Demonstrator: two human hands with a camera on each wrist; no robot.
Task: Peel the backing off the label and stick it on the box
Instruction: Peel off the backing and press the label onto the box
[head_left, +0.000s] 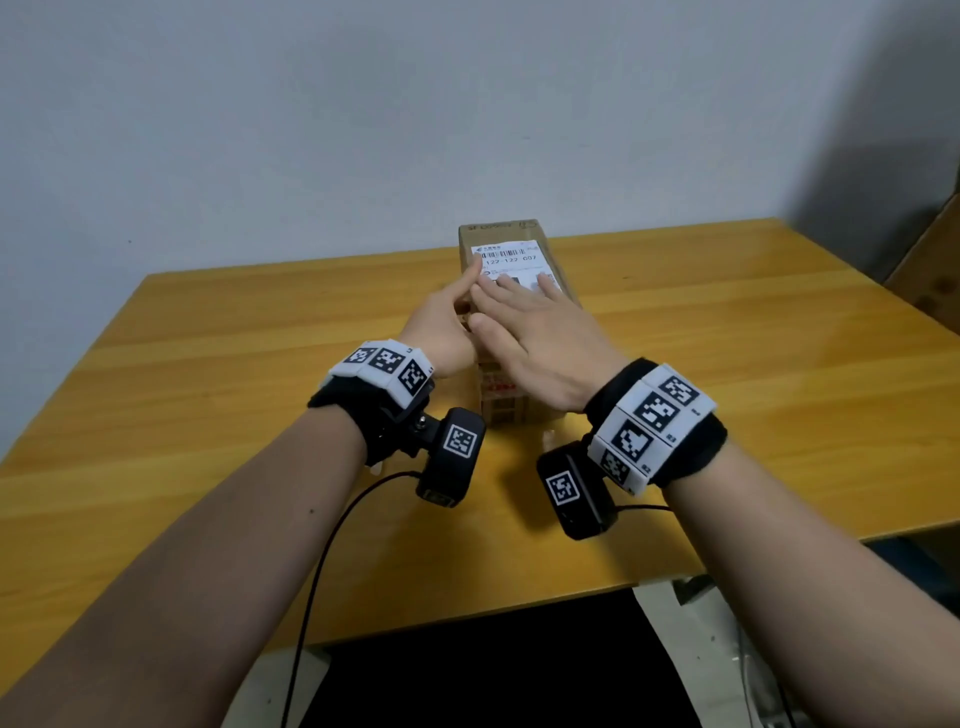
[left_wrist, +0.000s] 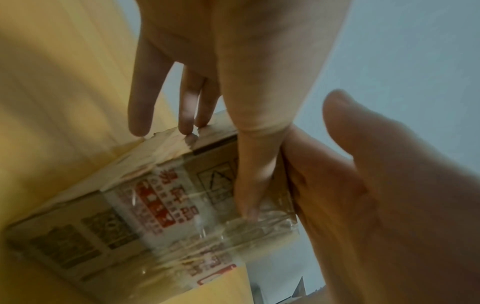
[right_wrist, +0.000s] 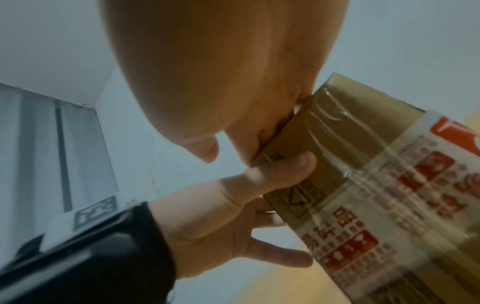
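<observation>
On the wooden bench (head_left: 208, 395), toward 12 o'clock from us, the cardboard box (head_left: 524, 410) is lying lengthwise with the white label (head_left: 511, 260) already sitting on its top face at the far end. We're laying our right hand (head_left: 535, 338) flat on the box top, fingers (head_left: 545, 283) straight and spread wide, tips resting on the label's near half. Our left hand (head_left: 441, 332) is coming in from 9 o'clock, index finger extended onto the label's left edge, thumb resting against the box's near end, other fingers loosely curled, gripping nothing. Clear tape and a red-printed sticker (left_wrist: 155, 197) are wrapping the box's near end.
</observation>
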